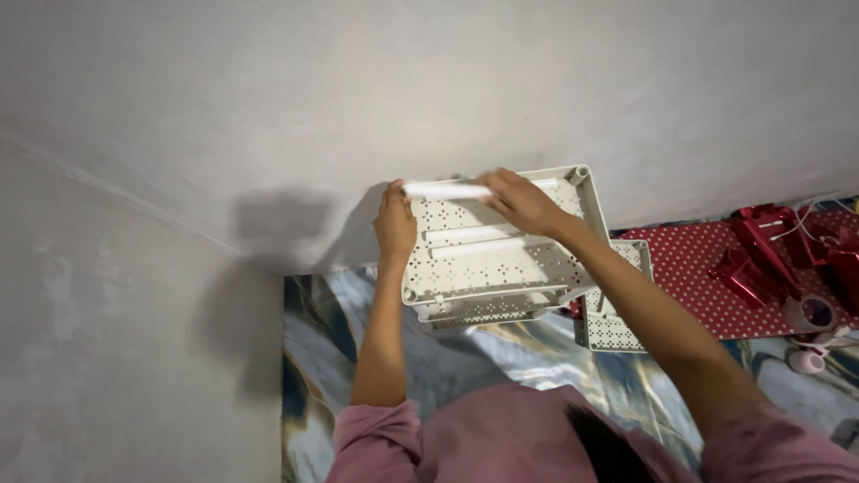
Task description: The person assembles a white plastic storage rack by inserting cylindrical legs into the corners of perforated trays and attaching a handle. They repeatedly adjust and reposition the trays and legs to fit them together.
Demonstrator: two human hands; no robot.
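Note:
A cream perforated plastic shelf tray (pixel 501 268) stands tilted up against the grey wall, with a second like tray stacked under it. My left hand (pixel 395 222) grips the tray's left edge near its top corner. My right hand (pixel 522 201) holds a white plastic tube (pixel 446 190) across the tray's top edge. Two more white tubes (pixel 474 241) lie inside the tray.
Another perforated tray (pixel 617 317) lies flat to the right on a patterned blue-grey mat (pixel 501 353). Further right, a red dotted cloth (pixel 693 268) carries red plastic parts (pixel 761 255), a white cable and a small pink object (pixel 810 358). Grey walls close the left and far sides.

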